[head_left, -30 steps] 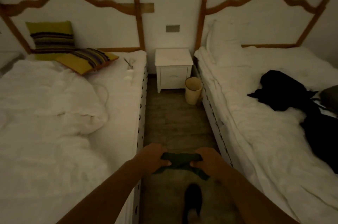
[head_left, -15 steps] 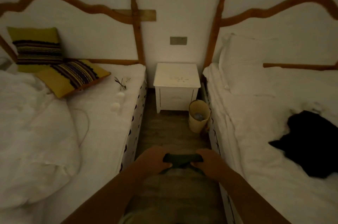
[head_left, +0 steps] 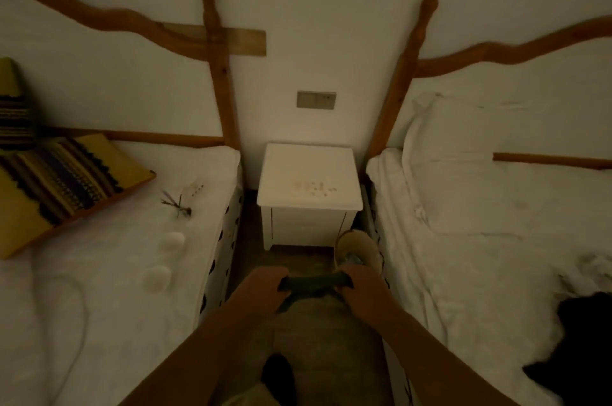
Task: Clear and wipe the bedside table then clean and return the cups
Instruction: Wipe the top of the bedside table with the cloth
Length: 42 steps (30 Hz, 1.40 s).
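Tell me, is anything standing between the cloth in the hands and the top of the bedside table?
Nothing visible does. The cloth, held by the left hand and right hand, faces open floor up to the bedside table. The bin stands off to the right.

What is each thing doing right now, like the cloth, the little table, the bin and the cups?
Cloth: stretched between left hand and right hand.
Bedside table: top cleared, small marks on it, drawer shut.
Bin: upright, something inside.
Two cups: on the left bed.
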### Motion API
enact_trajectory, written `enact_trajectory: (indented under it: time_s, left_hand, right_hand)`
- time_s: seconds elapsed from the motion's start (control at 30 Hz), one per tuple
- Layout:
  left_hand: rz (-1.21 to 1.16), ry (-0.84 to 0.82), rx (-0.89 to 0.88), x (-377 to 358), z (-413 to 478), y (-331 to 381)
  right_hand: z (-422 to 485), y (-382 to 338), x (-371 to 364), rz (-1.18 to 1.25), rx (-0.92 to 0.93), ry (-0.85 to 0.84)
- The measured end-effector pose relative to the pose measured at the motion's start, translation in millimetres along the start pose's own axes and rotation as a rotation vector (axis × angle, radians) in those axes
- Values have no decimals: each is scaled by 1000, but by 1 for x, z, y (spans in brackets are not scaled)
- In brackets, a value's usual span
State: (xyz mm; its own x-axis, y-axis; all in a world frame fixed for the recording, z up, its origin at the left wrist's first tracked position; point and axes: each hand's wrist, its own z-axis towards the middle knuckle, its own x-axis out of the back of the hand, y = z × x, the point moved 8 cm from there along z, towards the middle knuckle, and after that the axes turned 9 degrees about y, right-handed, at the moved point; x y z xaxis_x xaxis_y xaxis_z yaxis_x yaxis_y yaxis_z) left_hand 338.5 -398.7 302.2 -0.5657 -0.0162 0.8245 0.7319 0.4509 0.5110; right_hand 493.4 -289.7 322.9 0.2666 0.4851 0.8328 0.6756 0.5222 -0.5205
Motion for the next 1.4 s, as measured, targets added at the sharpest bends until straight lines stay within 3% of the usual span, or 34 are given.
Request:
enact_trajectory:
  time_s: [0.23,0.47,0.63,0.8,1.0,1.17,1.33,1.4]
  left_hand:
    - [-36,-32,38,42,134,-20]
    - [-87,-40,130,56,273,-57]
    - [-160,42,318,39,366,-107]
    - [-236,77,412,7,443,-164]
    - [-306,55,506,-42,517,-236]
    - [-197,-68,384,-84,549,-271]
    - [49,194,137,-77,555,-257]
    - [75,177,-8,-94,554,-234]
  right_hand:
    - [136,-3,34,-23,17,113]
    - [286,34,23,3,-40,40]
    - [402,72,-24,127,-117,-55]
    - [513,109,-85,95,-154,-77]
    - [575,148,-168,40,-240,-207]
    - [562,176,-205,-98,-280,-144]
    - [554,153,-195,-163,-129,156]
    - [547,133,-205,-158,-38,221]
